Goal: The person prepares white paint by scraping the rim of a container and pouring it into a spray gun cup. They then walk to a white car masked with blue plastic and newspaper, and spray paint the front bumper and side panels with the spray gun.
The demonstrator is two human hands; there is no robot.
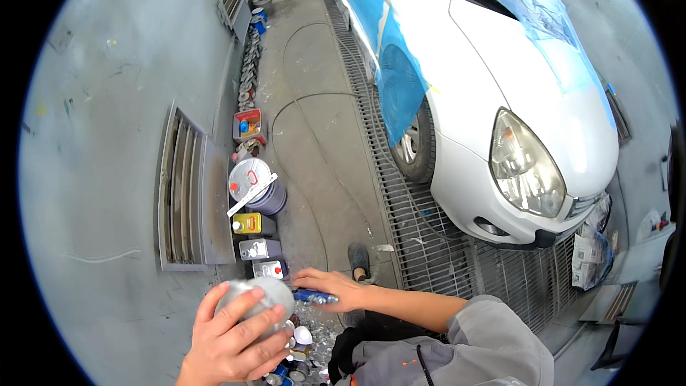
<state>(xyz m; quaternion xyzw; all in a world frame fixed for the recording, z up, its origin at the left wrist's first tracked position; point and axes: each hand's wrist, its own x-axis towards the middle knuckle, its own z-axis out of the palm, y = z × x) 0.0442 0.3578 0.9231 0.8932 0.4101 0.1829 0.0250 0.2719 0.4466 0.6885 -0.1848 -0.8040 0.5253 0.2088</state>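
In my right hand (334,287) is a blue spray gun (314,297), with the fingers closed round it. My left hand (232,336) is wrapped over a round, greyish-white cup (275,293) directly beside the gun. The cup's near side is smooth and slightly blurred. It appears to sit against the gun, though the join is hidden. Below my hands, several small cans and cups (300,350) crowd the floor by the wall.
A white car (464,171), partly draped in blue masking film (400,86), stands on a floor grating (429,250) to the right. Along the left wall are a large pail (268,196), a yellow can (250,224) and grey cans (259,249). A hose (314,150) trails over the floor.
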